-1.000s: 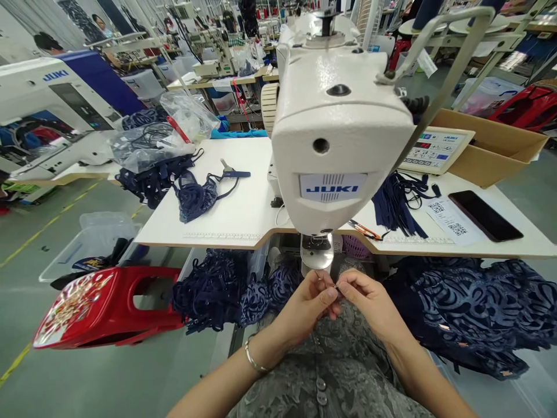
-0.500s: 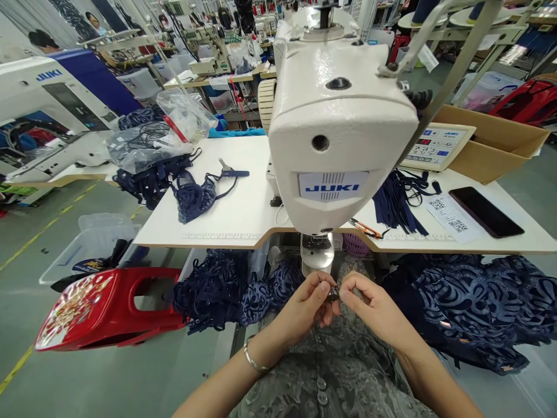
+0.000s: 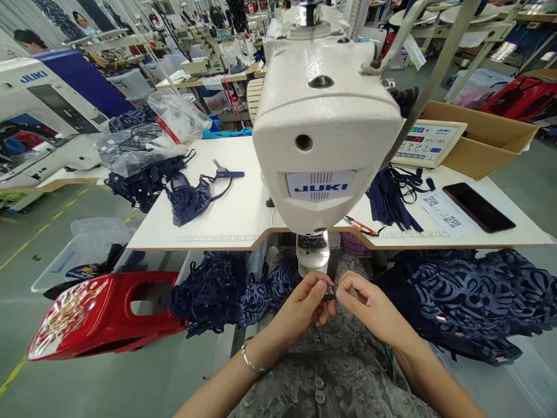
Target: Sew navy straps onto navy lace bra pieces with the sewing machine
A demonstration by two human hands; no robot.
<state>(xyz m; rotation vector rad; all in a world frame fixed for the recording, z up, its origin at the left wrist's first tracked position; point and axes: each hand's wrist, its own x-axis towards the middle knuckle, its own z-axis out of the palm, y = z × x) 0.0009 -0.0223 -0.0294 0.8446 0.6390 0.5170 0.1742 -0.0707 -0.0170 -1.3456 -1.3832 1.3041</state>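
In front of my lap, below the machine's free arm (image 3: 314, 252), my two hands meet with fingertips nearly touching. My left hand (image 3: 307, 299) is closed, its fingers around a small dark metallic piece that looks like a bobbin case (image 3: 329, 295), partly hidden by the fingers. My right hand (image 3: 361, 299) pinches thumb and forefinger together right beside that piece; what lies in the pinch is too small to make out. Above both hands stands the white sewing machine head (image 3: 324, 133).
On the white table (image 3: 243, 203) lie a navy bra (image 3: 187, 200), orange-handled thread snips (image 3: 361, 225), navy straps (image 3: 394, 200) and a phone (image 3: 478, 207). Navy lace pieces (image 3: 470, 296) hang at the right, a strap pile (image 3: 209, 296) at the left. A red stool (image 3: 100, 313) is on the left floor.
The view has shifted slightly, so the machine and table appear a little further left. Both hands keep nearly the same pose around the small dark piece.
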